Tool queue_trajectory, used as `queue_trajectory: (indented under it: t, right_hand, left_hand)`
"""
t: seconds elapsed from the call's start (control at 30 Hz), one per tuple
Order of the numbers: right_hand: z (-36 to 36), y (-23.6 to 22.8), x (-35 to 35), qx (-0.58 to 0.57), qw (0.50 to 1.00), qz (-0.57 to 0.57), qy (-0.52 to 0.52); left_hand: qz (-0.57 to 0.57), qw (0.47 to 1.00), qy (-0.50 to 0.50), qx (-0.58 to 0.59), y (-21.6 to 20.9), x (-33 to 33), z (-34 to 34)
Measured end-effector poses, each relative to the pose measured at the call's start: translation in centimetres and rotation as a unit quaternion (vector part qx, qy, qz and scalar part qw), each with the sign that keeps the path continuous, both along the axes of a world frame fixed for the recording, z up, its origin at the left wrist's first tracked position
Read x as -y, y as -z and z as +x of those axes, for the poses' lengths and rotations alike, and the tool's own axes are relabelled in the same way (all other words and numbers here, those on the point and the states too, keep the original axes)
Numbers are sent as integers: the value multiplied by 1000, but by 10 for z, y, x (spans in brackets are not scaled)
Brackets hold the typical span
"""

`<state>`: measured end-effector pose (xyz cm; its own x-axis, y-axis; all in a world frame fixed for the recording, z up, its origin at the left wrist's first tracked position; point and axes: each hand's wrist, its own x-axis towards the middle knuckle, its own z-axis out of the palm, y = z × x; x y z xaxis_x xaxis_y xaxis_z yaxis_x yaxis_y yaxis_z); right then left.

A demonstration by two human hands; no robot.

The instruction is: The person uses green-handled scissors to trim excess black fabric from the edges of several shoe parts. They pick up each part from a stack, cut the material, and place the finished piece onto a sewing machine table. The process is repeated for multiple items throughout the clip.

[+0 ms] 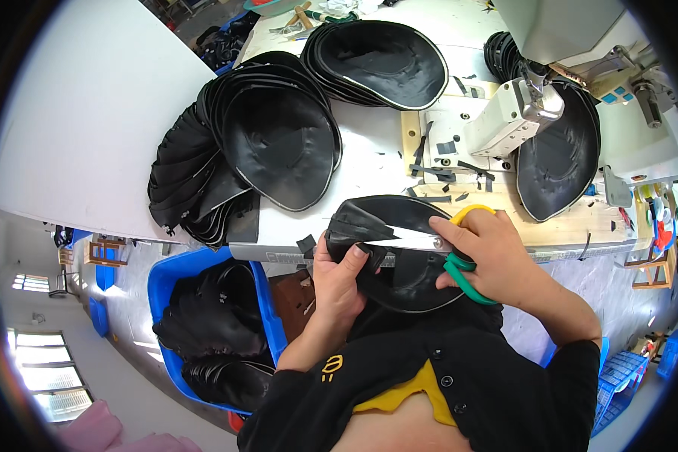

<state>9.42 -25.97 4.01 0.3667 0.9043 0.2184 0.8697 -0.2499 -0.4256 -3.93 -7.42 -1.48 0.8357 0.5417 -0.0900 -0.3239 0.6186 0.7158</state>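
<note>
Sewing wkshp, prob. small factory: indust. sewing mach. (514, 117) on white worktable (369, 154), stacks of blk molded pcs (282, 147), scattered offcuts (446, 148), full blue bin (157, 282), plastic crates (620, 374).

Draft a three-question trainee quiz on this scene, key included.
1. Which hand holds the scissors?
2. True or false: the left hand is off the black piece in front of the person.
3. What colour is the tub below the table?
A) red
B) blue
C) white

Key:
1. The right hand.
2. False; it grips the piece.
3. B.
</note>
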Motion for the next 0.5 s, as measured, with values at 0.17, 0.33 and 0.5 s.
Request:
queue_trajectory:
  t: [0.17,0.33,0.5]
  right_hand:
    - [-1,3,-3,64,998,26,9]
    - [5,0,1,31,999,7,-27]
    - [4,-7,5,37,999,1,-33]
  left_hand:
    - [1,1000,-21,-8,2,3,1]
    - [-13,1000,15,3,8,2,-2]
    - [26,999,15,15,8,-7,-2]
